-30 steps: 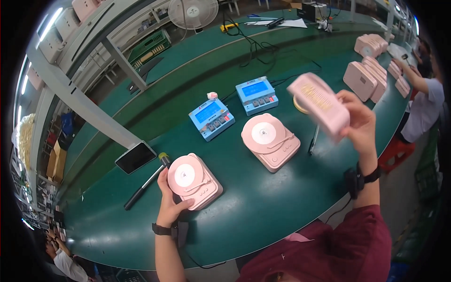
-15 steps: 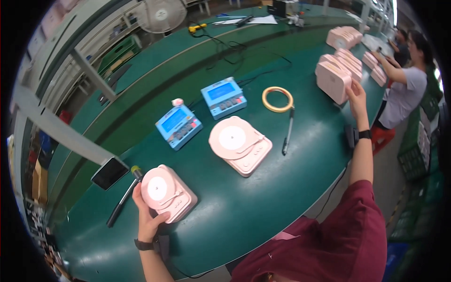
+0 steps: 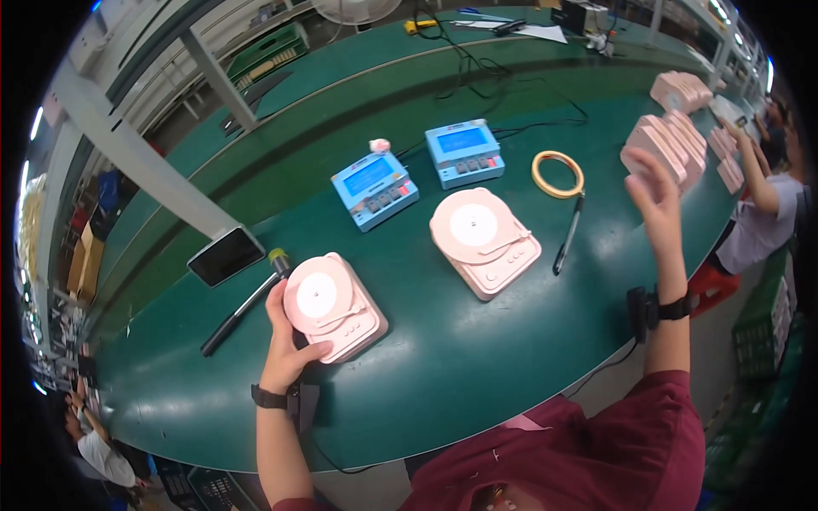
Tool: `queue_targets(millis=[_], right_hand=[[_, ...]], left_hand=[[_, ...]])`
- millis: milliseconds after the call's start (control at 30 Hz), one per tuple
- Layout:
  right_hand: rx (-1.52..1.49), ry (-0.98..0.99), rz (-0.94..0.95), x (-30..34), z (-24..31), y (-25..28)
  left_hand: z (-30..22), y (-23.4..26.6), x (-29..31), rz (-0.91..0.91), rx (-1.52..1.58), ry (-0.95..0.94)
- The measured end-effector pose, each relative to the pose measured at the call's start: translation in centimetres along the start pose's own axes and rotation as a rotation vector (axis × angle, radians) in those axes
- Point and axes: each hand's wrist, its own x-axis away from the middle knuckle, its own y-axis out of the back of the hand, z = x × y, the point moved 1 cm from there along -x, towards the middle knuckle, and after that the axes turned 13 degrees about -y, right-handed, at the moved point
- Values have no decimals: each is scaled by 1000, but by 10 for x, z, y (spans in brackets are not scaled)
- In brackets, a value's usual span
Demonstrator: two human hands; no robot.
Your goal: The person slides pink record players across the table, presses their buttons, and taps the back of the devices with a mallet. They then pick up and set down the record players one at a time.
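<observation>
- Head view: left hand [image 3: 288,341] grips a pink turntable-shaped device [image 3: 335,306] on the green table [image 3: 477,358], thumb curled on its front edge.
- Right hand [image 3: 654,198], raised and open, holds nothing, partly hiding stacked pink devices [image 3: 673,145].

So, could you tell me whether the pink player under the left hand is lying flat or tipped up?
Flat. The pink player rests on the green table, disc face up, with the left hand gripping its near edge.

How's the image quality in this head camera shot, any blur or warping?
Head view: fisheye bends the green table edge into an arc, corners vignette black. The raised right hand is slightly motion-blurred; the left hand and the pink turntable-shaped device it holds look sharp. Lighting is even.
</observation>
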Motion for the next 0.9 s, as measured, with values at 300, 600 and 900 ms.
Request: queue_targets(millis=[300,600,900], right_hand=[[-464,-290,790,15,40,-136],[-544,-339,953,19,22,-136],[-628,-421,911,22,22,-132]], left_hand=[[4,11,1,113,-155,-15],[2,19,3,149,-268,-16],[5,15,2,166,-237,-41]])
